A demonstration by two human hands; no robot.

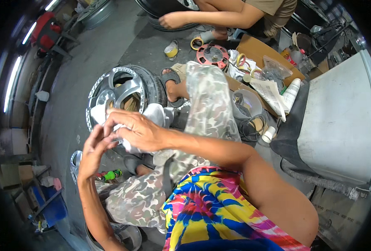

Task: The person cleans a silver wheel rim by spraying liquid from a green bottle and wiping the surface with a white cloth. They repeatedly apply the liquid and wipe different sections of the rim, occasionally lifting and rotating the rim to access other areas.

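A crumpled white cloth (154,113) is bunched in my right hand (139,130), whose fingers are closed round it. White folds show above and below that hand. My left hand (94,147) comes up from the lower left, its fingers bent and meeting the fingertips of the right. Whatever lies between the left fingers is too small and blurred to make out. Just beyond both hands, a shiny alloy wheel rim (129,88) with broad spokes leans against a black tyre (155,85).
A person's arm (219,19) reaches over another tyre at the top. Tape rolls (171,50), a red cable reel (212,55) and a cardboard box (252,48) lie on the right. A white panel (340,121) stands far right. Beside my left knee is a green tool (112,174).
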